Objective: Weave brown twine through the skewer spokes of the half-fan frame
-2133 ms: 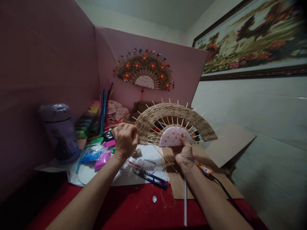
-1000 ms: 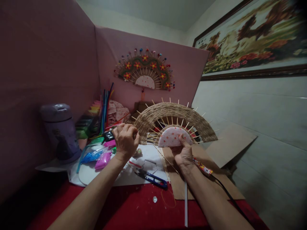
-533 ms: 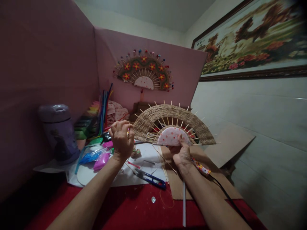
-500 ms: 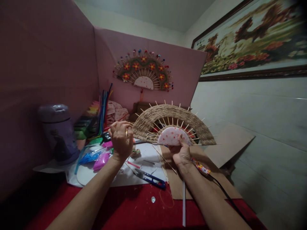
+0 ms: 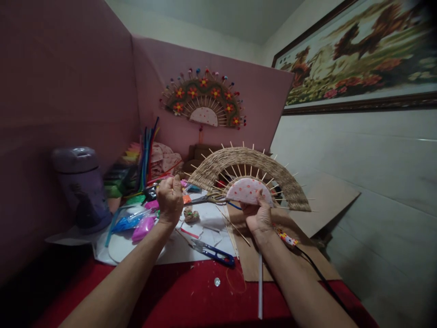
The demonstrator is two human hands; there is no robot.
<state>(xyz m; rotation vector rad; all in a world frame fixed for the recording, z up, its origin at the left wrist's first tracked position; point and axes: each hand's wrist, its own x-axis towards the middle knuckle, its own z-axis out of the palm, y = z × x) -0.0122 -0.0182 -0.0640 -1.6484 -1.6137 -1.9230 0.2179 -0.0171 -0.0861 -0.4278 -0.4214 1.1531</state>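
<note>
A half-round fan (image 5: 251,159) of woven brown cord on thin sticks is held up over the table. Its base is a pale half-disc (image 5: 247,190) with orange-red dots. My right hand (image 5: 258,214) grips this base from below, thumb on the front. Just left of the fan's left end, my left hand (image 5: 170,198) is raised and closed, fingers curled in; what it pinches, if anything, is too small to make out. Under the fan, dark-bladed scissors (image 5: 205,199) and a small ball of cord (image 5: 191,214) lie on white paper.
Blue-handled snips (image 5: 215,253), a glue gun (image 5: 287,238) with a black cable, and cardboard (image 5: 252,269) lie in front. Coloured clay packets (image 5: 143,228) and a purple flask (image 5: 82,191) stand left. A decorated fan (image 5: 205,98) hangs on the pink panel (image 5: 259,100).
My left hand has moved slightly left and down, away from the fan's left end, its fingers curling tighter. The fan has tilted a little, its right end lower.
</note>
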